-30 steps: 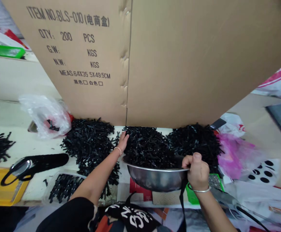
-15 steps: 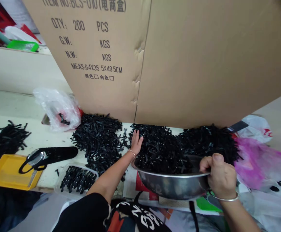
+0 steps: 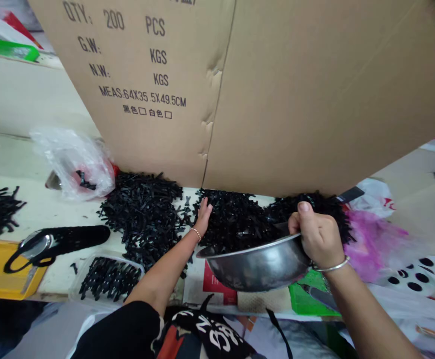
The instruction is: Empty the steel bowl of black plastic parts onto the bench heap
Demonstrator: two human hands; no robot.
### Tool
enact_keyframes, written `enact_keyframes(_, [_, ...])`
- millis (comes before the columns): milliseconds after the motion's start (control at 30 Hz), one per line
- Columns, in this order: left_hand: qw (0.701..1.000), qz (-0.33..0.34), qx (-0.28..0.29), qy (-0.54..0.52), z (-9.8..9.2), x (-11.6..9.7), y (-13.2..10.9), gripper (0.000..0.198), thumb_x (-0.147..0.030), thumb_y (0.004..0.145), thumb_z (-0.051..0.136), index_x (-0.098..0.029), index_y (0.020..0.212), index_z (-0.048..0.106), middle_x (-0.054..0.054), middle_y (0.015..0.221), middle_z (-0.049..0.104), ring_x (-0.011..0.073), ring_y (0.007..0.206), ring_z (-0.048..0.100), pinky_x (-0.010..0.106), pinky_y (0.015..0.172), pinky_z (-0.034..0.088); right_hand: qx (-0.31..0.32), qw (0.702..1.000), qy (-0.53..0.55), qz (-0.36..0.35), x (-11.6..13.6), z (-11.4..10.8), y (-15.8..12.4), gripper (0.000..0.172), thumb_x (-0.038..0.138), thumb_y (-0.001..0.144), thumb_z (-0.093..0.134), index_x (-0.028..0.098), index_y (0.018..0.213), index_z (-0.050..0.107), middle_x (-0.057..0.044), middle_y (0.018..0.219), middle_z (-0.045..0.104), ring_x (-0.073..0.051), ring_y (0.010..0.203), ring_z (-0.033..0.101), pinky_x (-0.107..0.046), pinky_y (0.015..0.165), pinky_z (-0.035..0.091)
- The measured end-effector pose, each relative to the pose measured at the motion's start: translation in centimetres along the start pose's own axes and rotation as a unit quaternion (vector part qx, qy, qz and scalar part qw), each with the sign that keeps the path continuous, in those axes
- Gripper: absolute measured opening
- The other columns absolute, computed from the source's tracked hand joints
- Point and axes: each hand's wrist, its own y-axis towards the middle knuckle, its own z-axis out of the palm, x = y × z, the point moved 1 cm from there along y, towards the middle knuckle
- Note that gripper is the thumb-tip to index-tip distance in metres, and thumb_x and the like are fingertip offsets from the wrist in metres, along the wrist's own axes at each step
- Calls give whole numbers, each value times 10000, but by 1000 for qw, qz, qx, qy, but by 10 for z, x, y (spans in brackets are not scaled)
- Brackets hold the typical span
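My right hand [image 3: 317, 233] grips the rim of a steel bowl [image 3: 257, 265] and holds it tilted, right side up, at the table's front edge. Black plastic pieces fill the bowl. My left hand [image 3: 203, 211] lies flat, fingers spread, on the left edge of a big heap of black plastic pieces [image 3: 236, 219] just behind the bowl. A second heap [image 3: 142, 212] spreads to the left of that hand.
A tall cardboard box [image 3: 240, 89] stands right behind the heaps. On the left lie a clear bag [image 3: 73, 162], a black case with a loop [image 3: 58, 242], a yellow tray [image 3: 4, 269] and a clear tub of black pieces [image 3: 107, 276]. Pink and white bags [image 3: 370, 234] sit on the right.
My right hand has lifted its side of the bowl, so the bowl now tilts down to the left. My left hand stays on the heap.
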Motion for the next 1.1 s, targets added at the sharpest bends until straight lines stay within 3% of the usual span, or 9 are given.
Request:
enact_keyframes(133, [999, -3, 7, -38, -2, -5, -3, 652, -516, 936, 329, -193, 1492, 219, 25, 1575, 96, 147, 1451, 55, 340, 1197, -8, 8, 1000, -19, -2, 1, -6, 10, 736, 537, 1019, 170, 186, 440, 458, -9, 425, 409, -106, 398, 399, -279, 469, 286])
enact_keyframes(400, [996, 3, -15, -86, 0, -7, -8, 609, -498, 919, 391, -198, 1446, 337, 36, 1547, 229, 159, 1435, 168, 335, 1201, 104, 71, 991, -47, -101, 10, -6, 22, 695, 454, 1037, 197, 188, 468, 496, -10, 474, 492, -111, 441, 465, -277, 524, 324])
enact_keyframes(567, [996, 7, -35, -86, 5, -3, -10, 610, -490, 897, 458, -198, 1426, 378, 49, 1540, 250, 174, 1438, 158, 350, 1203, 100, 90, 983, -63, -148, 17, -7, 32, 707, 460, 1033, 183, 196, 455, 493, -13, 463, 500, -121, 436, 472, -293, 539, 337])
enact_keyframes(733, [995, 14, -53, -80, 9, 2, -8, 611, -490, 884, 491, -193, 1411, 403, 59, 1534, 263, 176, 1436, 165, 350, 1203, 96, 85, 982, -80, -149, 22, -10, 43, 703, 481, 1030, 220, 199, 462, 522, -20, 472, 517, -127, 434, 482, -302, 531, 332])
enact_keyframes(900, [994, 20, -76, -77, 13, 4, -9, 594, -460, 881, 509, -180, 1398, 422, 66, 1525, 285, 186, 1430, 186, 357, 1204, 103, 131, 964, -110, -206, 30, -6, 48, 704, 421, 1042, 215, 183, 443, 498, -13, 439, 467, -120, 426, 467, -306, 536, 293])
enact_keyframes(1000, [993, 24, -88, -77, 14, 7, -11, 572, -452, 884, 509, -187, 1387, 440, 67, 1507, 325, 191, 1417, 227, 360, 1202, 127, 117, 961, -102, -229, 37, -11, 49, 660, 346, 1049, 233, 170, 469, 496, -7, 457, 471, -108, 441, 456, -293, 569, 310])
enact_keyframes(1100, [991, 33, -103, -73, 16, 11, -12, 549, -449, 886, 509, -188, 1366, 467, 68, 1489, 359, 191, 1407, 255, 352, 1199, 151, 142, 954, -121, -232, 38, -13, 53, 682, 391, 1050, 188, 166, 489, 504, -19, 478, 499, -111, 450, 462, -299, 558, 296])
